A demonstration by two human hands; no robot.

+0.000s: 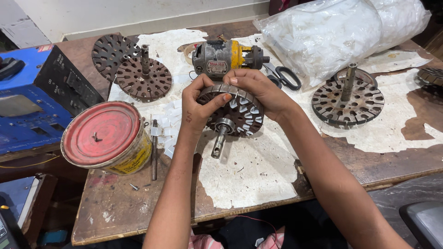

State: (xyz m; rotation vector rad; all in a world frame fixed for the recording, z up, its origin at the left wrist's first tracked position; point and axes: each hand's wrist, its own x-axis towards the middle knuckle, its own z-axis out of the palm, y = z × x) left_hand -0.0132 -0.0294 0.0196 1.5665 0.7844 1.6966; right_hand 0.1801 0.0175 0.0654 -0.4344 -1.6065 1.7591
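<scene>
Centre of frame: I hold a slotted stator core [236,114] on its shaft, above the table [258,175]. By my judgement, white insulation slips fill the slots on its right side; the rest look empty. Left hand [197,107] closed on the rim, thumb pressing a slot. Right hand [258,90] curled over the top edge.

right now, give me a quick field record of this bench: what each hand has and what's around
left hand: grips the slotted stator core at its left rim
right hand: grips the core's top rim
core: tilted, shaft pointing down, white slips in its slots
left of hands: red-lidded tin
behind: small motor, scissors
right: another core on a shaft
</scene>
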